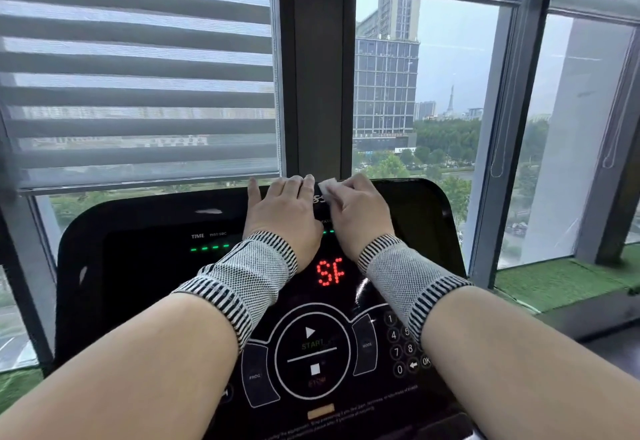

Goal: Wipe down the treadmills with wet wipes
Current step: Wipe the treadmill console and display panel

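Right, my right hand [356, 211] pinches the soft, limp wipe [328, 186] against the treadmill console [415, 211]; left hand [282, 211] rests flat, fingers straight.

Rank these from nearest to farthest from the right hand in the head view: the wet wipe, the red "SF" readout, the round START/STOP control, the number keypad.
1. wet wipe, in the right hand's grip at the console's top edge.
2. red "SF" readout, below the wrists, mid-console.
3. and 4. round START/STOP control, lower centre, and number keypad, lower right: too close to call.
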The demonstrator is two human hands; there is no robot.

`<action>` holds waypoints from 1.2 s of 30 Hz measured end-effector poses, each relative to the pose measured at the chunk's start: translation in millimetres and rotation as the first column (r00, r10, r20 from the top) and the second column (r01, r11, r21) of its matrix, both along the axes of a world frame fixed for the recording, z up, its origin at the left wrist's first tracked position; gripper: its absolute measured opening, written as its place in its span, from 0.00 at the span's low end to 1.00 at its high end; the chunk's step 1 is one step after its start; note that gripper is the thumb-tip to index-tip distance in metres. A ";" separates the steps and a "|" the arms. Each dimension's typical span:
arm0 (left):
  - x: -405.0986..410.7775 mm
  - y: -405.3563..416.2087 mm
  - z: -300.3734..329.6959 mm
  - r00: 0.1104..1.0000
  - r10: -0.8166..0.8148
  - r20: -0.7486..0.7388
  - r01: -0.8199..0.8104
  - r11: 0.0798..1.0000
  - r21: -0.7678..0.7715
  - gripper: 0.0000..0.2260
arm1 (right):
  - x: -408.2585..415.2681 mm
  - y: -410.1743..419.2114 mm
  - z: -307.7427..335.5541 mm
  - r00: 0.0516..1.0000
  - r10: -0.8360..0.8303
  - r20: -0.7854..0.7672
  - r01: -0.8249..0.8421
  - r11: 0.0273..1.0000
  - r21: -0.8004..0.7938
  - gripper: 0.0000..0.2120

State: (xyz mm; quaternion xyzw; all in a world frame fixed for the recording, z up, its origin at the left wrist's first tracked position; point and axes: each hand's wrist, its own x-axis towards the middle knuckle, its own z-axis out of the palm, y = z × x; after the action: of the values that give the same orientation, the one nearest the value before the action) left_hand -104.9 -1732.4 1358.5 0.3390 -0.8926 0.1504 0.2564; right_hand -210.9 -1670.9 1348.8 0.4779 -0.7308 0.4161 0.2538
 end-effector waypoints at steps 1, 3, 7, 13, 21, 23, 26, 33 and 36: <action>0.3 -0.1 0.2 1.000 -0.003 0.001 0.003 1.000 -0.001 0.30 | 0.5 0.6 -2.1 0.999 0.025 -0.025 -0.025 1.000 0.010 0.15; 1.6 -0.2 1.3 1.000 -0.008 0.012 0.008 1.000 0.000 0.30 | -11.4 3.3 2.4 0.995 -0.074 0.060 0.074 0.997 0.001 0.15; 3.2 0.4 2.7 0.999 -0.002 0.036 0.002 1.000 -0.001 0.30 | -10.6 3.2 4.4 0.967 -0.173 0.185 0.183 0.982 -0.041 0.13; 2.4 0.5 3.6 0.999 0.001 0.037 0.000 1.000 -0.002 0.30 | -15.5 6.7 2.2 0.991 -0.114 0.073 0.114 0.993 -0.008 0.13; -0.6 6.6 4.5 0.997 0.050 0.051 -0.051 0.999 0.009 0.30 | -24.2 7.9 2.0 0.992 -0.090 0.087 0.093 0.995 -0.035 0.11; -1.2 8.4 5.6 0.996 0.068 0.062 -0.069 0.998 0.012 0.29 | -27.5 11.5 3.3 0.985 -0.115 0.129 0.122 0.991 -0.052 0.11; -1.1 10.8 5.9 0.993 0.091 0.077 -0.092 0.996 0.011 0.29 | -20.0 10.2 -6.2 0.988 0.066 -0.136 -0.062 0.998 0.028 0.10; 0.3 14.1 14.0 0.988 0.099 0.121 -0.107 0.993 0.058 0.30 | -25.7 8.3 1.3 1.000 -0.001 0.026 0.001 1.000 0.009 0.10; 10.4 8.3 20.1 0.988 0.100 0.117 -0.110 0.991 0.080 0.29 | -21.9 9.7 1.4 0.998 0.058 -0.036 -0.055 0.996 0.069 0.10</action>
State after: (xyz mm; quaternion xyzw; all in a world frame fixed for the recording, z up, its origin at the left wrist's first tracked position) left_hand -94.5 -1724.1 1378.6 0.3873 -0.8922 0.1440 0.1823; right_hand -232.8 -1661.2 1350.2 0.5144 -0.7258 0.3890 0.2395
